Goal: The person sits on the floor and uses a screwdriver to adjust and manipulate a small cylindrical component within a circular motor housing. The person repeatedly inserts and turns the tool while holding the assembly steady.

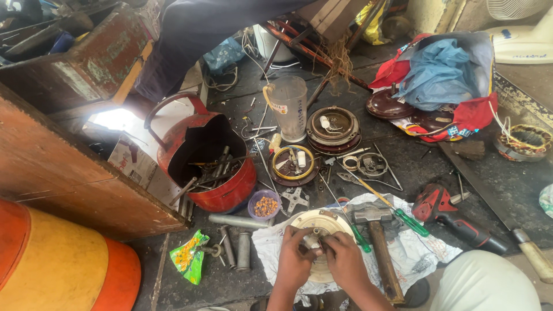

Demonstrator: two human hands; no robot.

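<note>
**Fingers pinch the centre of a cream motor plate**

Both hands close narrowly on a small part at the hub of the round cream plate [322, 227], which lies on white cloth [420, 253] near the hammer [377, 242]. Left hand [295, 256] should steady the plate, I judge, while the right hand [344, 257] works with small, even pressure.

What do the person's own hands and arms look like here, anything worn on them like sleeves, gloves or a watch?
Both are bare. The left hand and right hand wear no gloves, and no ring shows from this view. The forearms are uncovered down to the bottom edge of the picture, with no sleeve, watch or bracelet in sight. The fingers look smudged with dark grime.
</note>
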